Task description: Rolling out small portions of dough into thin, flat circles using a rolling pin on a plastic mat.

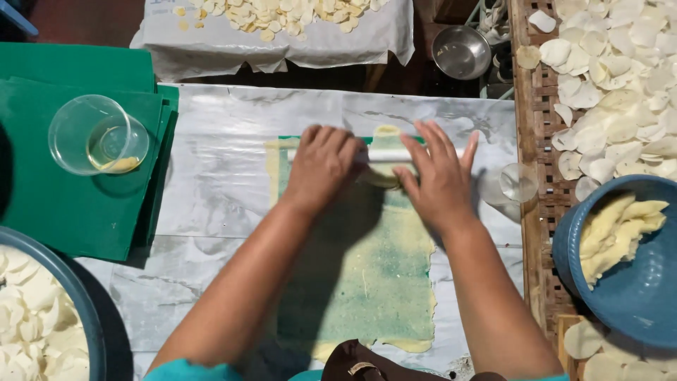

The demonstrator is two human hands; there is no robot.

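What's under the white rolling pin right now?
Under the rolling pin lies a small pale dough lump, on the thin rolled dough sheet that covers a green mat. The left hand and right hand hide the rest of the pin.

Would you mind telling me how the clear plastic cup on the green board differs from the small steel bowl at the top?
The clear plastic cup is see-through and lies tipped on the green board, with a little yellowish liquid inside. The small steel bowl is opaque, shiny metal, stands upright off the work surface and looks empty. Both are round, open containers, and neither hand touches them.
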